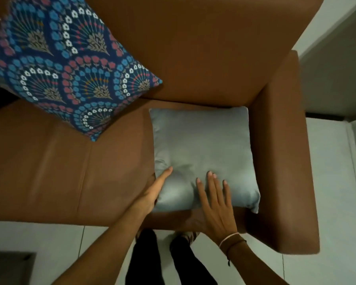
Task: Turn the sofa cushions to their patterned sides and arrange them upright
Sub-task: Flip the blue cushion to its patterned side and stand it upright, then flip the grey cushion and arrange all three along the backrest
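Now we note the grey cushion lying flat, plain side up, on the sofa seat against the armrest. To flip it well, we judge, we should lift the near edge, roll it towards the backrest and stand it beside the patterned cushion. Our left hand has its grip pinching the near-left corner, thumb on top and other fingers hidden beneath, while our right hand has its grip open, straight fingers spread flat on the cover.

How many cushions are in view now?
2: a patterned cushion propped against the backrest at left, and a plain grey cushion flat on the seat by the armrest. Others may sit beyond the left edge.
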Action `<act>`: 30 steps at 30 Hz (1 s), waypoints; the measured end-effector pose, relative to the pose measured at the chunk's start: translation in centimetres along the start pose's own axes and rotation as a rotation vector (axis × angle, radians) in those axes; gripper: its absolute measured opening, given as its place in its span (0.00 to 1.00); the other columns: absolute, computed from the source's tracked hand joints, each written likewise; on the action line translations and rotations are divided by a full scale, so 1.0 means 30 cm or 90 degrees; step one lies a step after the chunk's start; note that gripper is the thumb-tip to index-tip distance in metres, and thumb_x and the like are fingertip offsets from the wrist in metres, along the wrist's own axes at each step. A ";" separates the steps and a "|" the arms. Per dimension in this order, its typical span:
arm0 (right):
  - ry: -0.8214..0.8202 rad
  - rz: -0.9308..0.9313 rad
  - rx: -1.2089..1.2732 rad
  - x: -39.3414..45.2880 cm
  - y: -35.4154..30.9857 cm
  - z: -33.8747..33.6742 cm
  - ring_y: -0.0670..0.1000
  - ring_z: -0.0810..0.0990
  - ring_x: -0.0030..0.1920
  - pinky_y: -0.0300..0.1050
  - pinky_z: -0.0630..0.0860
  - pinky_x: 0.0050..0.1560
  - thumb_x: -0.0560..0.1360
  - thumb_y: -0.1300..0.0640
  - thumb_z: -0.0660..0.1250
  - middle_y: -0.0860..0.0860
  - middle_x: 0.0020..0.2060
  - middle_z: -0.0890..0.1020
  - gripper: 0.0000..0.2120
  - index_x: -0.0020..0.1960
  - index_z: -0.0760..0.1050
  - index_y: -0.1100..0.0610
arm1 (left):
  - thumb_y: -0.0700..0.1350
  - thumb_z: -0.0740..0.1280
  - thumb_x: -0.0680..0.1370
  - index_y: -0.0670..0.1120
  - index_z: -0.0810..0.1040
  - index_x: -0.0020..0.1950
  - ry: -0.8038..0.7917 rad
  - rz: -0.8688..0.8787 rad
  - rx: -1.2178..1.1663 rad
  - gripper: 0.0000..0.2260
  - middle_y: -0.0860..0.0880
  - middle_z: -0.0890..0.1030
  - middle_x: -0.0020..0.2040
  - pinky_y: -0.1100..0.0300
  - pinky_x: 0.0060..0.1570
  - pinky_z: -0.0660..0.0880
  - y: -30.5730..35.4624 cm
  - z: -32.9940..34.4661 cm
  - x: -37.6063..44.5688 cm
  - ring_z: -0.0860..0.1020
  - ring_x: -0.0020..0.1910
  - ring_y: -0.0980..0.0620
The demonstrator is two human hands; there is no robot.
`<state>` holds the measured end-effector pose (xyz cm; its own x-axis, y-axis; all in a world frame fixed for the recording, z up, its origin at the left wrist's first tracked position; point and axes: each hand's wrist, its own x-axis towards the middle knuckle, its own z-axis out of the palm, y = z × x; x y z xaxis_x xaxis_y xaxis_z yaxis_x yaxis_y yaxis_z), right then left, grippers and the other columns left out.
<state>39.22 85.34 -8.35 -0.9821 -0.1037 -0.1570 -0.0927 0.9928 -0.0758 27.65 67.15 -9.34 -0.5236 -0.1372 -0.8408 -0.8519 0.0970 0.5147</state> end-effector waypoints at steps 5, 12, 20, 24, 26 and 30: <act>0.098 0.188 0.105 0.121 0.039 -0.197 0.66 0.71 0.73 0.69 0.63 0.74 0.64 0.45 0.81 0.66 0.73 0.72 0.49 0.76 0.66 0.65 | 0.51 0.77 0.72 0.44 0.80 0.60 -0.275 -0.009 -0.082 0.20 0.48 0.89 0.46 0.59 0.35 0.83 0.250 0.020 -0.128 0.88 0.40 0.49; 0.167 0.255 0.476 0.276 0.366 -0.682 0.60 0.84 0.44 0.47 0.75 0.44 0.65 0.57 0.73 0.58 0.43 0.85 0.20 0.54 0.82 0.66 | 0.58 0.78 0.68 0.49 0.84 0.56 -0.314 0.359 0.130 0.21 0.44 0.85 0.53 0.58 0.51 0.78 0.673 0.081 -0.383 0.83 0.52 0.53; 0.049 0.107 0.754 0.459 0.620 -0.975 0.55 0.87 0.55 0.52 0.84 0.55 0.65 0.57 0.81 0.54 0.55 0.88 0.23 0.59 0.83 0.58 | 0.74 0.76 0.54 0.47 0.44 0.83 -0.065 0.786 0.786 0.69 0.44 0.61 0.81 0.44 0.79 0.55 0.967 0.003 -0.351 0.60 0.79 0.45; 0.027 0.073 0.715 0.560 0.564 -0.916 0.48 0.87 0.44 0.43 0.83 0.45 0.69 0.64 0.79 0.61 0.49 0.88 0.13 0.53 0.84 0.66 | 0.62 0.84 0.54 0.47 0.57 0.78 -0.126 0.628 0.700 0.60 0.46 0.79 0.67 0.48 0.62 0.76 0.951 0.019 -0.269 0.78 0.65 0.44; 0.025 0.088 0.697 0.623 0.557 -0.888 0.53 0.84 0.41 0.49 0.82 0.41 0.71 0.64 0.78 0.69 0.48 0.85 0.13 0.52 0.82 0.70 | 0.59 0.85 0.56 0.46 0.60 0.75 -0.114 0.602 0.701 0.55 0.45 0.80 0.64 0.45 0.59 0.77 0.953 0.032 -0.222 0.80 0.62 0.42; 0.087 0.112 0.586 0.785 0.593 -0.867 0.54 0.78 0.35 0.59 0.78 0.37 0.75 0.52 0.75 0.69 0.39 0.82 0.20 0.45 0.78 0.71 | 0.55 0.86 0.54 0.47 0.65 0.66 -0.073 0.575 0.629 0.48 0.46 0.82 0.60 0.43 0.55 0.79 1.035 0.064 -0.152 0.81 0.59 0.42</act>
<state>10.18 102.10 12.21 -0.9857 0.1089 -0.1284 0.1673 0.5506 -0.8178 3.60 72.68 10.15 -0.8488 0.4296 -0.3082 0.1784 0.7815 0.5978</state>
